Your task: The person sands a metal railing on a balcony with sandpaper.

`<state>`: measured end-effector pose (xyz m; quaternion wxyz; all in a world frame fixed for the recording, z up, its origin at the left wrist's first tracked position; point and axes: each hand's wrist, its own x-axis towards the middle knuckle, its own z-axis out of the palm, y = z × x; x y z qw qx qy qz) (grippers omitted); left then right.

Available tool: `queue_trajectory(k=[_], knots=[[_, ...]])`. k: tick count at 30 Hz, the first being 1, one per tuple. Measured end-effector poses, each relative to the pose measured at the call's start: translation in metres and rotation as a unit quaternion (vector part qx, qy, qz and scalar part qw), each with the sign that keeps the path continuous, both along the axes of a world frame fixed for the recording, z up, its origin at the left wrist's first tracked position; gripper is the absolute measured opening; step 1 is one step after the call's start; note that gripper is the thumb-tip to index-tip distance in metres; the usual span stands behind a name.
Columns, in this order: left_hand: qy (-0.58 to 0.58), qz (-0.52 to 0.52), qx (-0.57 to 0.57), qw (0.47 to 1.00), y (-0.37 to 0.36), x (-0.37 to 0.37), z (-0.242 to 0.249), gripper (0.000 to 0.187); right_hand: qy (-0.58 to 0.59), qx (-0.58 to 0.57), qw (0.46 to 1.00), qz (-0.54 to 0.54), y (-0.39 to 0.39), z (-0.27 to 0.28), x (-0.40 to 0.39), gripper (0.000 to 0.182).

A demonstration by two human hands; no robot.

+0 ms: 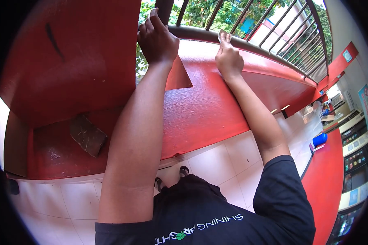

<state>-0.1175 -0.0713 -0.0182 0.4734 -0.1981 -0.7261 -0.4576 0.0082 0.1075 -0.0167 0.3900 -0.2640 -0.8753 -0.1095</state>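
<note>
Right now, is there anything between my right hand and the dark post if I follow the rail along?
Nothing visible sits on the rail between your right hand, pinching a small flat piece, and your left hand. The left hand itself is in the way, right by the dark post.

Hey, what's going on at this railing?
A person stands at the metal railing over a red ledge. Their left hand is up against its thick upright bar. The right hand pinches a small flat piece at the top rail; I can't tell what it is. A dark, jagged slab lies nearby.
</note>
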Motion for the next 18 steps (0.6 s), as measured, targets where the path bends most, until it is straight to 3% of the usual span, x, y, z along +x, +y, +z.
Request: queue_trajectory(k=[2,8,10,11,12,14,16,18], knots=[[0.006,0.0,0.002,1.0,-0.001,0.0,0.0,0.059,-0.012,0.063,0.991,0.121,0.001,-0.012,-0.004,0.048],[0.012,-0.01,0.011,1.0,-0.002,-0.001,0.0,0.056,0.044,-0.033,0.997,0.047,-0.005,-0.001,-0.007,0.055],[-0.003,0.002,-0.005,1.0,0.0,0.001,-0.001,0.055,-0.036,0.032,0.979,0.199,-0.02,-0.002,-0.001,0.053],[-0.004,0.0,-0.005,1.0,0.001,0.001,-0.002,0.055,-0.087,0.078,0.968,0.222,-0.026,-0.001,0.001,0.052],[-0.001,-0.002,-0.006,1.0,-0.001,0.001,-0.002,0.053,-0.087,0.077,0.969,0.22,-0.025,0.001,0.002,0.052],[0.005,-0.007,-0.007,1.0,0.0,0.001,-0.001,0.052,0.006,-0.028,0.998,0.05,-0.017,0.006,0.0,0.053],[0.003,-0.01,-0.001,1.0,-0.001,0.0,-0.002,0.05,0.037,-0.047,0.998,0.015,-0.009,0.002,-0.001,0.051],[0.012,0.005,-0.003,1.0,0.0,-0.002,-0.002,0.049,0.006,0.014,0.986,0.167,-0.013,-0.003,0.002,0.048]])
